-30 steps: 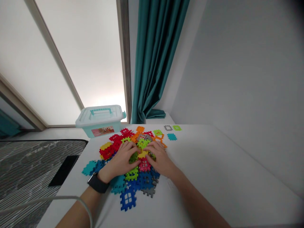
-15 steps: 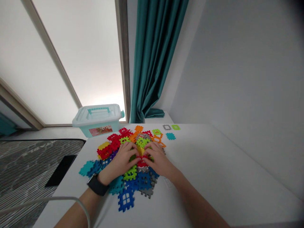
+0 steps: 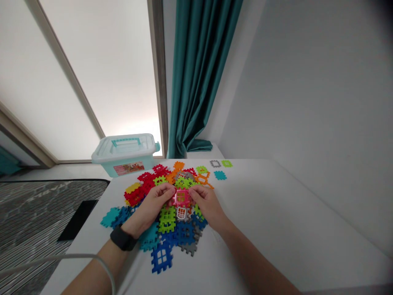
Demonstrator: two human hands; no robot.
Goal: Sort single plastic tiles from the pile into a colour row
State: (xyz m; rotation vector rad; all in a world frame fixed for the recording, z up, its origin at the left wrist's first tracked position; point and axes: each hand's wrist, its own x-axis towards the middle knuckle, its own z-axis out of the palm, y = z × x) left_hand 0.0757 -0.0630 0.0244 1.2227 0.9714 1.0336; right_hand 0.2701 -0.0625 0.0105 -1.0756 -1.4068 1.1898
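1. A pink piece (image 3: 181, 198), square with a window pattern, sits between both hands, over a colourful pile of notched plastic pieces (image 3: 172, 236) on a white bench (image 3: 264, 221).
2. The fingers of the left hand (image 3: 155, 204) pinch its edge near 9 o'clock.
3. The fingers of the right hand (image 3: 210, 204) pinch its edge near 3 o'clock.
4. Around it: lime-green piece (image 3: 185, 182) at 12 o'clock, white barred piece (image 3: 181, 213) at 6, lidded box (image 3: 128, 162) farther off at 10.

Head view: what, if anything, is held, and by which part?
A pink window piece, by its two opposite side edges: left hand at one, right hand at the other.
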